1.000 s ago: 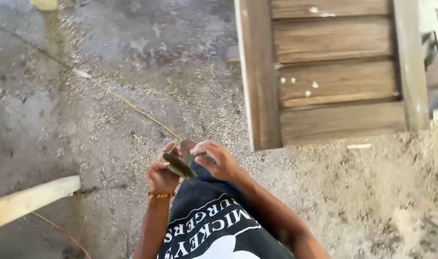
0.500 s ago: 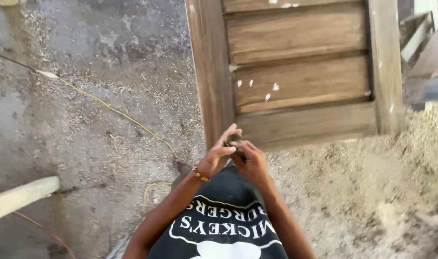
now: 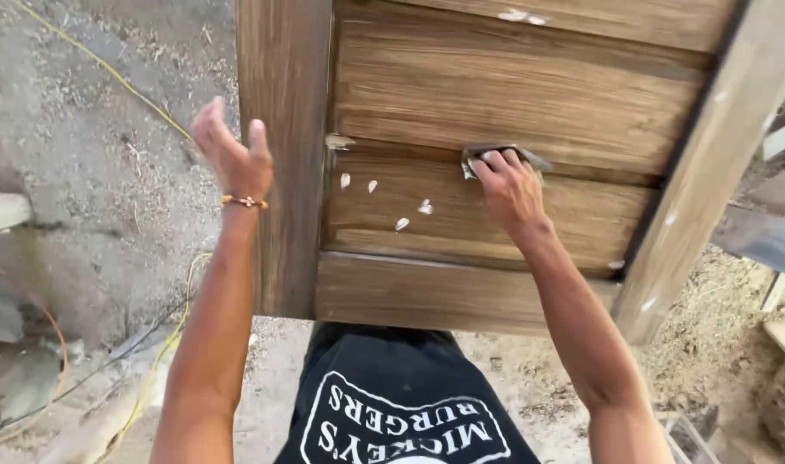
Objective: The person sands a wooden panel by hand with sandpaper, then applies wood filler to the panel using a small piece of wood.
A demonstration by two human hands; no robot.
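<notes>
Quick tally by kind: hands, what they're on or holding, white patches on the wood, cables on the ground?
Hands: 2, left hand open at the door edge, right hand pressing the folded abrasive sheet
Abrasive sheets: 1
Wooden panelled doors: 1
White filler patches near the middle groove: about 5
Cables: 2, yellow cable and orange cable
Total: about 11

Yellow cord (image 3: 109, 69) and orange cable (image 3: 56, 335) across sawdust-strewn concrete floor (image 3: 83, 189); pale plank (image 3: 2, 212) at left edge.
</notes>
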